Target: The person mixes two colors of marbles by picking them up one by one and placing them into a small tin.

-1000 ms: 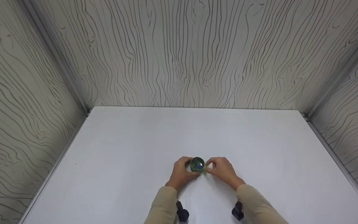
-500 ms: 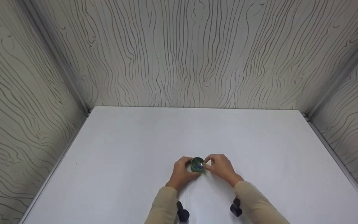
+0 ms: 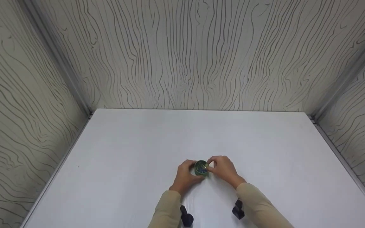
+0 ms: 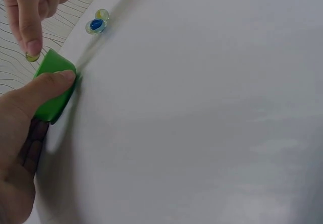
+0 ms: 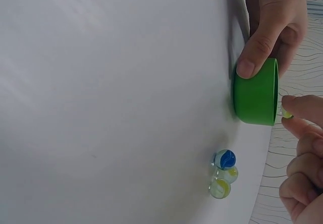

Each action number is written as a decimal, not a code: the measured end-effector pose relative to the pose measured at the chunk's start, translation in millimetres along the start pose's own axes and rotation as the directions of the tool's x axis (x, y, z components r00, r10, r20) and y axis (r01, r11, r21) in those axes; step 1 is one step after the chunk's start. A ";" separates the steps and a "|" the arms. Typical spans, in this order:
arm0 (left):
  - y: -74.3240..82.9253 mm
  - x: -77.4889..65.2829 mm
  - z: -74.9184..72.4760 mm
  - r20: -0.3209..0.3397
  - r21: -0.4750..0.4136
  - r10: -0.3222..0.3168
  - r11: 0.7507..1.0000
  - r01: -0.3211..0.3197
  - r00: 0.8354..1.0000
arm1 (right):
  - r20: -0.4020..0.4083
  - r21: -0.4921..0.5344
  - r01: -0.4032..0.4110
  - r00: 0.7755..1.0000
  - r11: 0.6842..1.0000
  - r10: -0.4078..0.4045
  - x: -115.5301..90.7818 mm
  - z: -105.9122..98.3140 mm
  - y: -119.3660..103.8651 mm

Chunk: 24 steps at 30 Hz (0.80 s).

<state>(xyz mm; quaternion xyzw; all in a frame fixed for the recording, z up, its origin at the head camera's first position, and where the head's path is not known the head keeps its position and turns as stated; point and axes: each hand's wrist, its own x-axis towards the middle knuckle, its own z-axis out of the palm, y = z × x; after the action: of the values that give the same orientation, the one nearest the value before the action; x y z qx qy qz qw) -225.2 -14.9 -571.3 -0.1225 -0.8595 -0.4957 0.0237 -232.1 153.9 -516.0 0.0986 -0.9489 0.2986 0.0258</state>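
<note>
A small green cup [image 5: 255, 99] stands upright on the white table; in the head view bluish marbles show inside it. My left hand [image 3: 185, 176] grips the cup from the left, thumb on its near side, as the left wrist view also shows. Between thumb and forefinger my right hand [image 3: 223, 169] pinches a clear marble with a yellow swirl [image 5: 286, 113], right at the cup's mouth. On the table beside the cup lie a blue-swirled marble [image 5: 225, 159] and two yellow-swirled marbles [image 5: 220, 188], close together; the right hand hides them in the head view.
The white table [image 3: 131, 148] reaches back to a wood-grain patterned wall [image 3: 182, 57], with similar panels at left and right. Dark wrist devices [image 3: 187, 219] sit under both sleeves.
My right hand has risen slightly and moved left, bringing the pinched marble from beside the cup to over its rim. The left hand and the cup have stayed in place.
</note>
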 end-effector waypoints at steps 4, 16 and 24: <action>-0.4 -0.2 0.7 -0.004 0.002 0.006 1.000 -0.006 1.000 | 0.006 -0.005 -0.013 1.000 1.000 0.013 1.8 0.3 -1.4; 0.5 -0.6 0.5 -0.006 -0.008 0.000 1.000 0.000 1.000 | 0.002 -0.004 -0.014 1.000 1.000 0.014 2.1 0.3 -2.1; -0.3 -0.9 0.6 -0.004 0.004 -0.008 1.000 0.008 1.000 | -0.002 0.025 0.036 0.999 0.999 -0.036 -0.5 -1.3 1.6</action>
<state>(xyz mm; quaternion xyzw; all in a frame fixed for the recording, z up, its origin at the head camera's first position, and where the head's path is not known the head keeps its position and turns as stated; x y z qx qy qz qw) -224.4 -14.6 -571.9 -0.1180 -0.8609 -0.4944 0.0239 -231.9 156.0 -515.9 0.1159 -0.9432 0.3098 0.0309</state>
